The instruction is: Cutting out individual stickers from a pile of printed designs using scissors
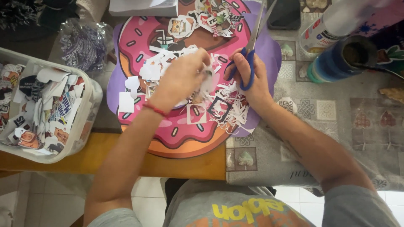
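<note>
My right hand (252,80) grips blue-handled scissors (251,46), their blades pointing away from me toward the far edge of the table. My left hand (182,77), with a red string on the wrist, pinches a small piece of white paper (206,84) just left of the scissors. Both hands hover over a pink doughnut-shaped mat (139,42) with a purple border. White paper scraps (229,103) litter the mat under the hands. Cut-out stickers (210,19) lie at the mat's far end.
A clear plastic tub (90,107) full of cut stickers stands at the left. A white spray can (328,27) and a blue cylinder (336,63) lie at the upper right on a patterned grey cloth (336,113). A crinkled plastic bag (84,44) sits beyond the tub.
</note>
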